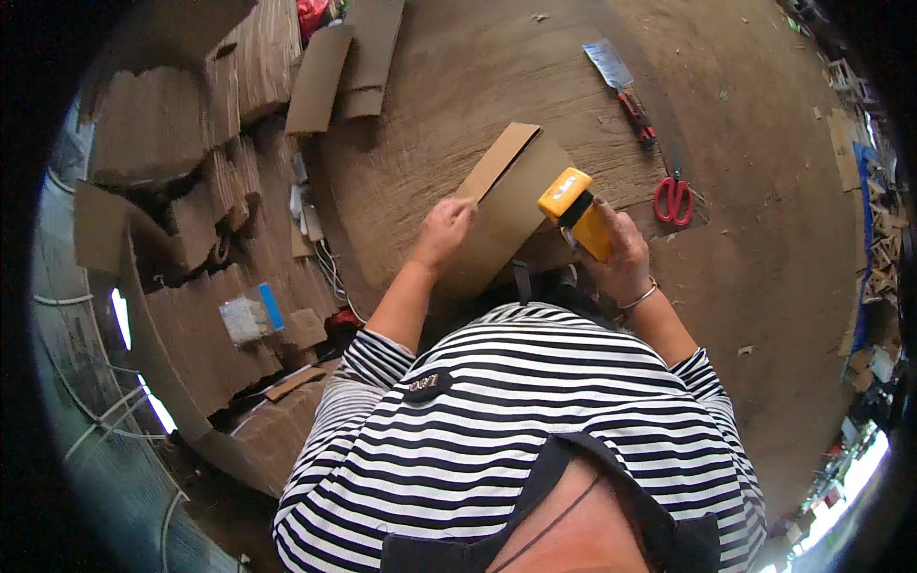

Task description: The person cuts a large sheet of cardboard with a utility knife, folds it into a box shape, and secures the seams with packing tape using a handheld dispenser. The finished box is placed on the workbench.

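Note:
A folded piece of brown cardboard [516,186] lies slantwise in front of me, its narrow flap turned over along the upper left side. My left hand [447,232] is closed on that left edge. Held in my right hand [619,250] is a yellow hand tool [568,196] with a blocky head and dark parts underneath; its exact kind does not show. The tool's head is over or beside the cardboard's right edge; I cannot tell whether they touch. My right fingers wrap round its body and are partly hidden.
Red-handled scissors [673,201] lie right of the tool, beyond them a red and black cutter [635,116] and a clear packet [607,64]. Stacked cardboard [153,124] fills the left side. Two loose cardboard pieces [322,81] rest at the back, and a white cable [331,272] runs left of me.

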Available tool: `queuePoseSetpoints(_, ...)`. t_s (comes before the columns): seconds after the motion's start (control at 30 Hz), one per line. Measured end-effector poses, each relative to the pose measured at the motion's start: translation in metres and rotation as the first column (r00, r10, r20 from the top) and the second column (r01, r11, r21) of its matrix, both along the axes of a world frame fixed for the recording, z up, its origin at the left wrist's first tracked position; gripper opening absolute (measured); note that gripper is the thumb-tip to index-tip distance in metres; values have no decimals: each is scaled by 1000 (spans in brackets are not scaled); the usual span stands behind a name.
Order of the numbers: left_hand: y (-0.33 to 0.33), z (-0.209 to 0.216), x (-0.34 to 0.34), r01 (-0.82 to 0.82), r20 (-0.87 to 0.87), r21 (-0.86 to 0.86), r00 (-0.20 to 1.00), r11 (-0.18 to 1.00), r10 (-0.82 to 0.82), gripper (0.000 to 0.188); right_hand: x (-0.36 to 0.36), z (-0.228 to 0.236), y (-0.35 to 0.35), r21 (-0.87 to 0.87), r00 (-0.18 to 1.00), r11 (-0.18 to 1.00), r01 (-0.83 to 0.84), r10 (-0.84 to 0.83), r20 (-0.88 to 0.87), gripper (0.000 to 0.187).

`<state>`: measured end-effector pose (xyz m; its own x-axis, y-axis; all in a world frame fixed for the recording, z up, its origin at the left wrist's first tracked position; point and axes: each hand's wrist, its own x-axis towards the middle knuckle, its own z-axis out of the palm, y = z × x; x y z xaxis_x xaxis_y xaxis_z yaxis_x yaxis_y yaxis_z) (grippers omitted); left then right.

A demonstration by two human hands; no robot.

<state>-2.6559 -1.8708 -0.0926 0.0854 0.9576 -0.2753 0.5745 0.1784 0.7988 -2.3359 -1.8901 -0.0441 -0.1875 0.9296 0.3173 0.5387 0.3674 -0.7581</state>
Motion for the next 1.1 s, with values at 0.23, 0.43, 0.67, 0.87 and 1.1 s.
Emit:
queuePoseSetpoints(0.23,18,42,35,72,726,-627,414,775,549,33,-48,19,13,-8,936,985,-173,167,309,84)
queuePoseSetpoints(0.43,27,36,32,-2,698,-640,416,768,583,18,-64,45,3,-148,865,978,-147,199,461,83)
queuePoseSetpoints(0.67,89,-14,30,-170,688,-301,643,938,337,10,-37,70,-14,-211,778,971,111,48,627,86)
queuePoseSetpoints(0.87,98,-14,69,-178,593,-262,746,949,303,11,-8,52,-19,-208,835,967,150,-11,550,88)
queuePoseSetpoints(1.1,82,1,82,-237,512,-217,798,947,318,12,24,28,-21,-278,904,955,107,23,427,86)
